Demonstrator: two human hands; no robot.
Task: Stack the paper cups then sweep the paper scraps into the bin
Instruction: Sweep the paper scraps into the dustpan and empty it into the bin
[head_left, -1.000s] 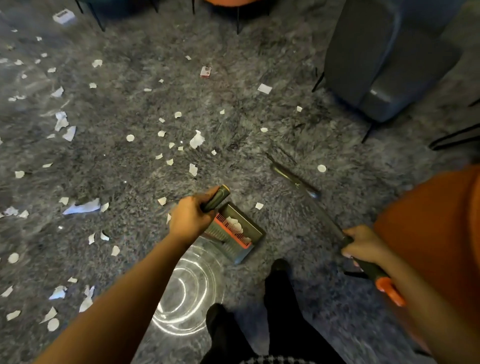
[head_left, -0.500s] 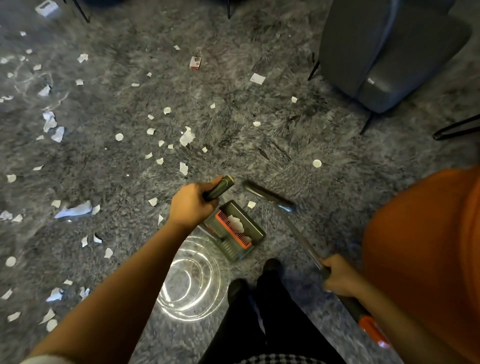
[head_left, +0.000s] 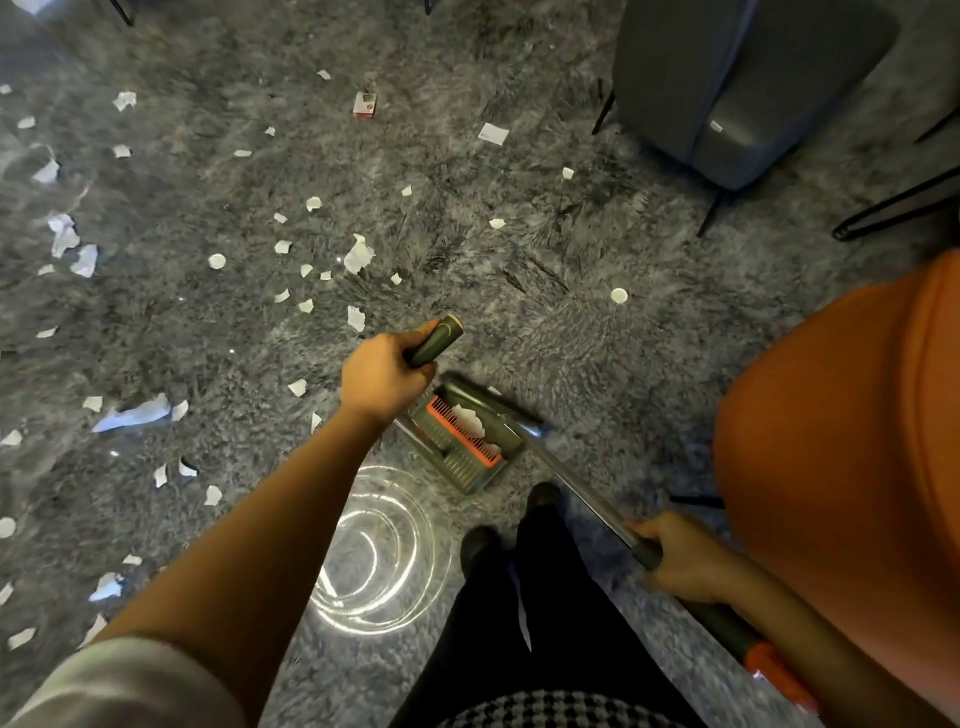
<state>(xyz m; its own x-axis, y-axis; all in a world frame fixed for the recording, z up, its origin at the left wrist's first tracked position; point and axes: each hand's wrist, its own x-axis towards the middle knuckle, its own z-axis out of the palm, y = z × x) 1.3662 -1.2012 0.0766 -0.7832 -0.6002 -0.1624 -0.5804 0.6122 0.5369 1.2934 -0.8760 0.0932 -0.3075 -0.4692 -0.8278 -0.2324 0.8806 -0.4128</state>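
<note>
In comes the broom head (head_left: 496, 408): half a second ago it was out on the carpet (head_left: 597, 343), and now it sits against the dustpan (head_left: 467, 467) mouth. The right hand (head_left: 675, 558), curled round the broom shaft, has drawn nearer. The left hand (head_left: 384, 374) stays wrapped on the pan's handle. A few paper scraps (head_left: 467, 418) lie in the pan, just beyond the clear bin (head_left: 343, 608). More are scattered far and left.
</note>
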